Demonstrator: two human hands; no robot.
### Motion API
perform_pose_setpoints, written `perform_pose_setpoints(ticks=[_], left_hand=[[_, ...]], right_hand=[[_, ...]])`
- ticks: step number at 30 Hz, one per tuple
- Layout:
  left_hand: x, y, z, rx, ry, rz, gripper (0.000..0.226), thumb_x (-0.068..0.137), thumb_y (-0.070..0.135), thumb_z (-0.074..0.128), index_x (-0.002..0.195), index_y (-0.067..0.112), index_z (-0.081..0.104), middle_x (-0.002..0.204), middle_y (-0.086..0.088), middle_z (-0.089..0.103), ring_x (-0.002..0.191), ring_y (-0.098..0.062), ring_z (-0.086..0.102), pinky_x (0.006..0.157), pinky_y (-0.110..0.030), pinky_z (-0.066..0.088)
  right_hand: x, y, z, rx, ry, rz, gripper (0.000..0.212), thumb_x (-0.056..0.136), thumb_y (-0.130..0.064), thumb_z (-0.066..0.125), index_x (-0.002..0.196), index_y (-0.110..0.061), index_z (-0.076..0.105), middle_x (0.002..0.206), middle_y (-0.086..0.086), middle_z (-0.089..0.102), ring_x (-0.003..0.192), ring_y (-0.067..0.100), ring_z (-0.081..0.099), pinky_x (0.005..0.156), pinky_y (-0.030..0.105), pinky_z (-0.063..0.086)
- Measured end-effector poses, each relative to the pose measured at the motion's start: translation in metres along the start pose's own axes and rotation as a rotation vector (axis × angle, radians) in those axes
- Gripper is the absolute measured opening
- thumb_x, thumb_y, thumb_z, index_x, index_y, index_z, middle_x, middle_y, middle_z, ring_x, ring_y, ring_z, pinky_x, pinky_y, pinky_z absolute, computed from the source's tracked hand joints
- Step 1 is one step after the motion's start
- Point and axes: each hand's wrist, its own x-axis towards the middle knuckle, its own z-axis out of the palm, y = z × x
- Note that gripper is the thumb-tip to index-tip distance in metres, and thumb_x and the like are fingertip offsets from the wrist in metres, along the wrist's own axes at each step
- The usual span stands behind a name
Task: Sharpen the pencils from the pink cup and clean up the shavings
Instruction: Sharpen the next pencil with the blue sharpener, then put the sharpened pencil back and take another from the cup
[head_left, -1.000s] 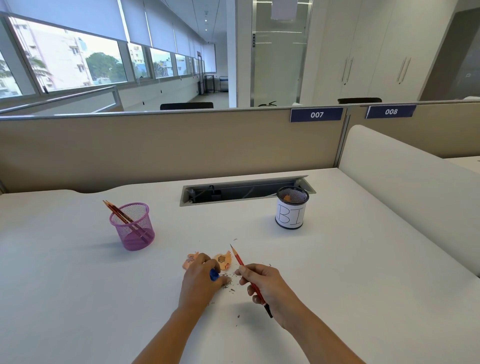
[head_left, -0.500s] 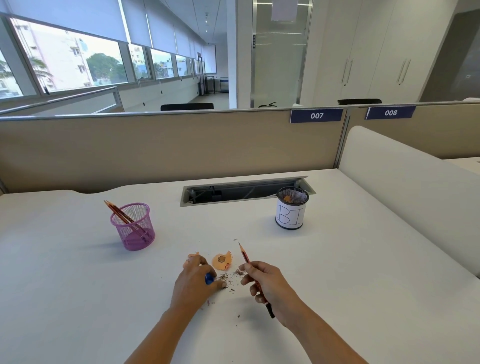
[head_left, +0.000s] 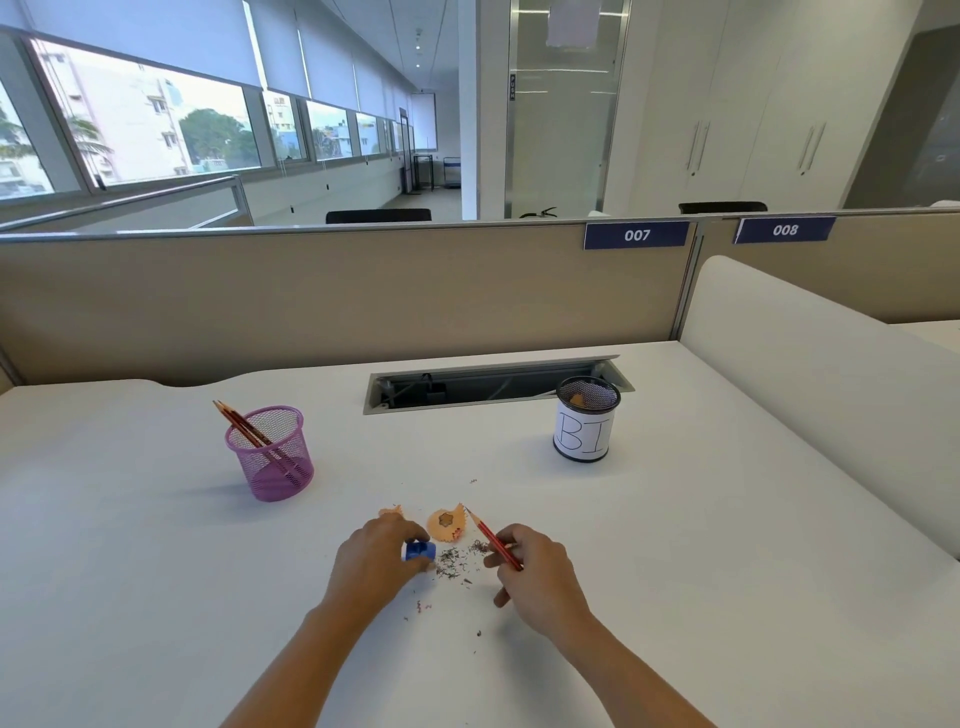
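A pink mesh cup (head_left: 271, 453) stands on the white desk (head_left: 156, 571) at the left, with two red pencils (head_left: 240, 423) leaning in it. My left hand (head_left: 375, 564) pinches a small blue sharpener (head_left: 420, 551) just above the desk. My right hand (head_left: 535, 574) grips a red pencil (head_left: 491, 538) whose sharpened tip points up and left, clear of the sharpener. Curled orange shavings (head_left: 447, 524) lie between and beyond the hands, and dark graphite crumbs (head_left: 457, 558) are scattered around them.
A black mesh cup with a white label reading "BI" (head_left: 584, 426) stands at the back right, something orange inside. An open cable tray (head_left: 493, 384) is set into the desk behind. A beige partition (head_left: 337, 296) closes the far edge, a white divider (head_left: 810, 395) the right.
My left hand with the sharpener has slid back toward me and slightly left, uncovering the orange shavings. My right hand has tilted the pencil a little; the hands are now further apart.
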Motion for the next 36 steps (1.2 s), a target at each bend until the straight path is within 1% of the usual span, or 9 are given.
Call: perform_pose_setpoints(ticks=[5,8,13,18,20,23,27,31,36], left_hand=[[-0.004,0.007,0.002,-0.259,0.23,-0.058,0.019,0.078,0.029,0.071,0.093,0.016,0.07,0.077,0.006,0.064,0.073,-0.012,0.062,0.071,-0.02,0.047],[-0.005,0.006,0.002,-0.288,0.229,-0.102,0.019,0.077,0.029,0.071,0.091,0.016,0.069,0.077,0.004,0.066,0.074,-0.014,0.063,0.073,-0.025,0.051],[-0.008,0.004,0.006,-0.143,0.095,-0.16,0.02,0.08,0.042,0.064,0.093,0.029,0.066,0.081,0.012,0.061,0.088,-0.01,0.059,0.072,-0.023,0.045],[-0.01,0.001,0.01,-0.228,0.119,-0.176,0.02,0.079,0.041,0.066,0.095,0.028,0.067,0.086,0.013,0.065,0.089,-0.008,0.061,0.075,-0.024,0.047],[-0.014,0.001,0.012,-0.239,0.114,-0.166,0.02,0.079,0.04,0.067,0.094,0.027,0.067,0.083,0.014,0.063,0.086,-0.008,0.061,0.076,-0.023,0.048],[-0.016,0.002,0.012,-0.42,0.253,-0.169,0.017,0.076,0.03,0.072,0.091,0.023,0.068,0.079,0.012,0.065,0.08,-0.006,0.062,0.068,-0.017,0.045],[-0.023,0.0,0.007,-0.613,0.302,-0.209,0.018,0.076,0.017,0.073,0.088,0.024,0.063,0.078,0.013,0.065,0.072,0.006,0.063,0.062,-0.006,0.045],[-0.029,-0.009,0.007,-0.755,0.326,-0.356,0.023,0.078,0.01,0.071,0.078,0.031,0.06,0.08,0.017,0.065,0.069,0.02,0.058,0.064,0.003,0.04],[-0.024,-0.015,0.006,-0.837,0.448,-0.494,0.011,0.084,0.01,0.063,0.089,0.019,0.062,0.084,0.005,0.066,0.078,-0.003,0.06,0.066,0.005,0.036]], right_hand=[[0.001,0.003,0.002,-0.126,0.099,-0.082,0.014,0.092,-0.013,0.048,0.084,-0.024,0.054,0.079,-0.009,0.065,0.039,0.011,0.057,0.057,0.016,0.047],[0.003,0.003,0.003,-0.155,0.124,-0.091,0.013,0.094,-0.025,0.049,0.084,-0.024,0.058,0.082,-0.005,0.07,0.037,0.011,0.055,0.052,0.013,0.045],[0.007,0.001,0.008,-0.205,0.175,-0.097,0.024,0.094,-0.036,0.046,0.079,-0.019,0.054,0.079,0.003,0.069,0.064,0.026,0.065,0.069,0.034,0.054],[0.012,0.0,0.012,-0.073,0.157,-0.114,0.025,0.096,-0.025,0.042,0.082,-0.01,0.056,0.071,0.003,0.059,0.062,0.02,0.048,0.07,0.045,0.054],[0.014,-0.003,0.014,-0.079,0.137,-0.133,0.023,0.097,-0.025,0.042,0.083,-0.013,0.056,0.076,0.0,0.054,0.071,0.022,0.053,0.076,0.043,0.052],[0.018,-0.007,0.017,-0.13,0.116,-0.182,0.025,0.097,-0.027,0.045,0.101,-0.011,0.064,0.094,-0.001,0.052,0.087,0.018,0.054,0.078,0.025,0.044],[0.025,-0.023,0.019,-0.178,0.133,-0.246,0.029,0.095,-0.029,0.05,0.108,-0.009,0.066,0.097,-0.003,0.044,0.084,0.01,0.045,0.073,0.016,0.033],[0.037,-0.057,0.022,-0.139,0.098,-0.344,0.027,0.094,-0.023,0.053,0.11,-0.006,0.067,0.096,0.002,0.054,0.084,0.01,0.048,0.065,0.009,0.035],[0.063,-0.124,0.037,0.001,0.097,-0.493,0.023,0.09,-0.013,0.059,0.11,-0.003,0.066,0.106,0.01,0.068,0.086,0.007,0.054,0.071,0.002,0.04]])
